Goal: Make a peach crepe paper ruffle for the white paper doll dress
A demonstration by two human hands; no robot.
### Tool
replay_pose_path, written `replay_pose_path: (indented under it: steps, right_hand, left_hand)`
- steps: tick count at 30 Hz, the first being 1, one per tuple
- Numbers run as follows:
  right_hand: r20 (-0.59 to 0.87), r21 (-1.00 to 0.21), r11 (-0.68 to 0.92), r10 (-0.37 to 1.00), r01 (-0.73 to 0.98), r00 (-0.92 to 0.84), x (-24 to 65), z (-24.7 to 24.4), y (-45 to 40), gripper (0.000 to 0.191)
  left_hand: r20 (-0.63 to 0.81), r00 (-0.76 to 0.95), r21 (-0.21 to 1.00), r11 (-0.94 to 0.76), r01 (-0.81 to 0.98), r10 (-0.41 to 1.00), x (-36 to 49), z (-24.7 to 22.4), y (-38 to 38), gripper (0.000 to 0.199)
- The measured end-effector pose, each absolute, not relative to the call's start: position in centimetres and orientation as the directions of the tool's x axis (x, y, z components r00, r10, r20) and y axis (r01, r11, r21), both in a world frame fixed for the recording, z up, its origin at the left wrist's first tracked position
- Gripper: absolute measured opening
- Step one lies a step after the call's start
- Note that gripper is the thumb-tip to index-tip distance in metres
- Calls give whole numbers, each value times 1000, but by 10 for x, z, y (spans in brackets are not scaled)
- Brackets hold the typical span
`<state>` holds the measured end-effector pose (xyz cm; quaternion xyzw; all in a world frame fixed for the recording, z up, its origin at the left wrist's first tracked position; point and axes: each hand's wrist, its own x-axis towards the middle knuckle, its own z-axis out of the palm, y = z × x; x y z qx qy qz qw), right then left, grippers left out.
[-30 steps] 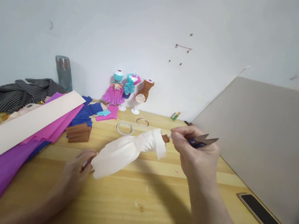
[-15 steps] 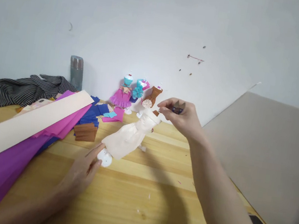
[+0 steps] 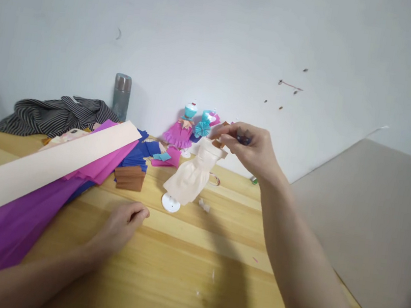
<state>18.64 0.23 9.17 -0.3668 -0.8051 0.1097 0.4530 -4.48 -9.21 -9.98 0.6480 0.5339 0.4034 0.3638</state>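
A small dress form in a cream dress (image 3: 196,165) leans a little on its round white base (image 3: 171,203), which touches the table. My right hand (image 3: 247,145) pinches it at the top, where a bit of brown shows by the neckline; the fingertips partly hide what they grip. A dark, two-pointed thing (image 3: 244,137) sits at the fingers of this hand. My left hand (image 3: 123,224) rests on the table in front of the base, fingers curled and apart from the dress form, with nothing visible in them.
Behind stand other small dressed figures, one in a pink skirt (image 3: 179,133). Leftward lie a long cream strip (image 3: 54,157), purple sheets (image 3: 19,234), folded brown paper (image 3: 130,177) and striped cloth (image 3: 60,117). A metal flask (image 3: 121,97) stands by the wall; a grey panel (image 3: 365,224) leans rightward.
My left hand has let go of the white base and drawn back, its fingers now curled. The dress form stands more upright, with my right hand still at its top. The view has shifted slightly.
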Motion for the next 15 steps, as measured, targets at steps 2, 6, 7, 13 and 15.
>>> replay_pose_path:
  steps: [2,6,7,13,15]
  right_hand:
    - [630,-508,715,689,480,-360,187,90,0,14]
    - [656,-455,732,660,507,-365,188,86,-1,21]
    - [661,-444,734,655,513,-366,188,85,0,23]
    - [705,-464,725,650,509,-284,189,80,5,26]
    - [758,-480,723,627,498,-180,192,73,5,26]
  left_hand:
    - [101,80,919,-123,375,992,-45,-100,-91,25]
    - [33,41,937,-45,345,999,-45,-98,-91,26]
    - [17,40,942,-29,334,999,-45,-98,-91,26]
    - [-14,38,959,2,285,999,-45,-94,-92,30]
    - [-41,32,963,31,268,999,-45,-92,-92,31]
